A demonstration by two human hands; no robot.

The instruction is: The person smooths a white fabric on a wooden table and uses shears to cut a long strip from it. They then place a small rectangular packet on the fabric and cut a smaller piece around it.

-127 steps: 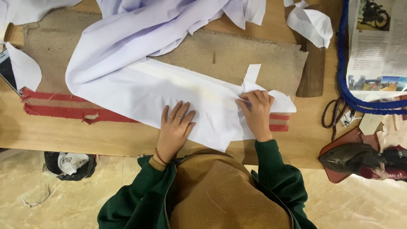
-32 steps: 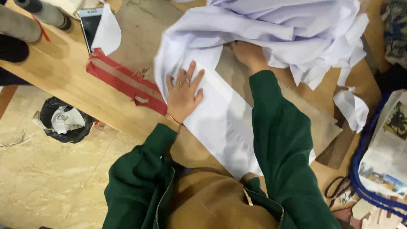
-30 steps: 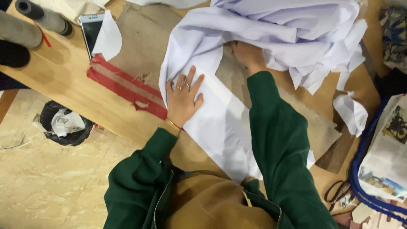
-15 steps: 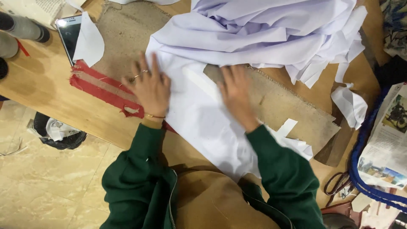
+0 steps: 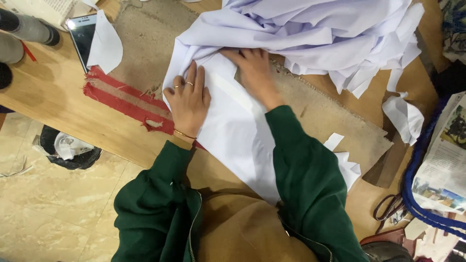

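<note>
The cloth (image 5: 233,131), a pale lilac-white sheet, lies under both my hands on the counter (image 5: 53,92). My left hand (image 5: 188,99) is open and flat, fingers spread, palm pressing the cloth's near-left edge; it grips nothing. My right hand (image 5: 255,73) is also open and flat, just beyond and to the right of the left, pressing the cloth where the smooth part meets the heap (image 5: 315,34) of bunched cloth.

Change: half a second ago the left hand sat farther left, on the cloth's edge over the red strip, and the right hand lay nearer my body. Both have now moved up toward the heap and closer together. Judgement: the flat section nearest me is already smoothed, and the work has shifted to the fold at the heap.

Under the cloth lies a burlap mat (image 5: 340,126), with a red strip (image 5: 121,102) just left of my left hand. Farther left sit a phone (image 5: 80,36) and a paper scrap (image 5: 104,46). Well right of my right hand are cloth offcuts (image 5: 402,116), scissors (image 5: 388,208) and a newspaper (image 5: 444,165).
</note>
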